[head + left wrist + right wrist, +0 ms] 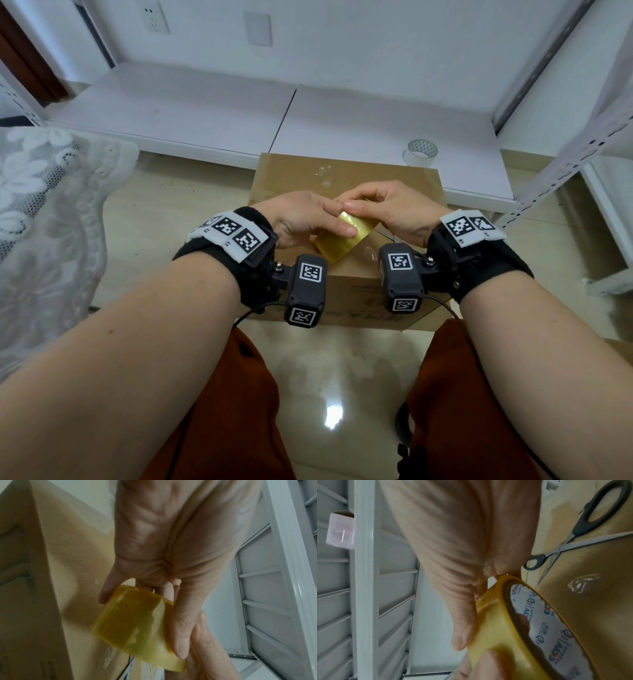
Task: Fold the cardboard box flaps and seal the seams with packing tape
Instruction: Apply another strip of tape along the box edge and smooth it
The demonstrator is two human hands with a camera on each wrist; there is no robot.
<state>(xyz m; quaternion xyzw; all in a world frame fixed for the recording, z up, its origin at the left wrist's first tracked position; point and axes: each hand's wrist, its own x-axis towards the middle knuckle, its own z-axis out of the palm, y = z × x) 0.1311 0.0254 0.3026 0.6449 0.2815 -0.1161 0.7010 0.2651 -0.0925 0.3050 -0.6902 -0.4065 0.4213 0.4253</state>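
Above the box [346, 178], our left hand [301, 219] and right hand [394, 209] grip the tape roll [342, 236]; we judge the next move is finding its free end.

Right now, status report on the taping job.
Both hands, left and right, grip the yellow tape roll over the closed box. Scissors lie alongside.

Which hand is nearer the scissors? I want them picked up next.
Right. The right hand holds the tape roll just beside the scissors on the box; the left hand grips the roll's far side.

Scissors [583, 524] on cardboard, white shelving [561, 164], lace cloth [51, 212]
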